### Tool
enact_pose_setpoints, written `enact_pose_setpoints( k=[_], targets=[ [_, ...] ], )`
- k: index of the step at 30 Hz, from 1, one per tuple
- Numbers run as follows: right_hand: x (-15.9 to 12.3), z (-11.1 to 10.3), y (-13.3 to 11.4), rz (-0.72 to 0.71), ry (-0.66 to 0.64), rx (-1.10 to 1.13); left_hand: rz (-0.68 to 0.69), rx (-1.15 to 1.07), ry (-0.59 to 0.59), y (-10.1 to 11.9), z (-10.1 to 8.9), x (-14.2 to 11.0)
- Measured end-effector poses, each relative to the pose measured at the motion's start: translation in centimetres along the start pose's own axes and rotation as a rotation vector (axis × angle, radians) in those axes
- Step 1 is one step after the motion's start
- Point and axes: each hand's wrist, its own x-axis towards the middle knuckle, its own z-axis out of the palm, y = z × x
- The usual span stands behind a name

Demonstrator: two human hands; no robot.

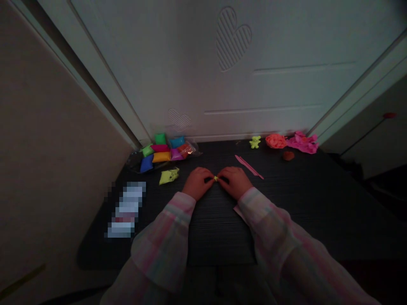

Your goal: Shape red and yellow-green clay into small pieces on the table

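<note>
Between my two hands, just above or on the dark table (219, 228), is a tiny yellow piece of modelling clay (216, 178). My left hand (199, 182) pinches it from the left with thumb and fingertips. From the other side my right hand (234, 181) pinches it too, so both sets of fingertips nearly meet. A yellow clay packet (168, 176), partly crumpled, lies left of my left hand. Pink modelling tools (249, 166), long and thin, rest beyond my right hand. Part of a pinkish flat thing (239, 212) shows from under my right sleeve.
At the back left lies a clear bag with several coloured clay packets (162, 156). A blurred-out bright rectangle (127, 209) is at left. Along the back right are a yellow bear figure (255, 142), an orange clay piece (276, 141), a pink one (303, 142) and a brown-red lump (288, 156). A white door (178, 55) stands behind.
</note>
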Motion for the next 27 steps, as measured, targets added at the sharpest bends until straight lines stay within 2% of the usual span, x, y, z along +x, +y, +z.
enact_pose_setpoints(
  k=[27],
  targets=[
    [0.1, -0.08, 0.14, 0.025, -0.021, -0.013, -0.007, -0.004, -0.017, -0.01, 0.05, -0.08]
  ],
)
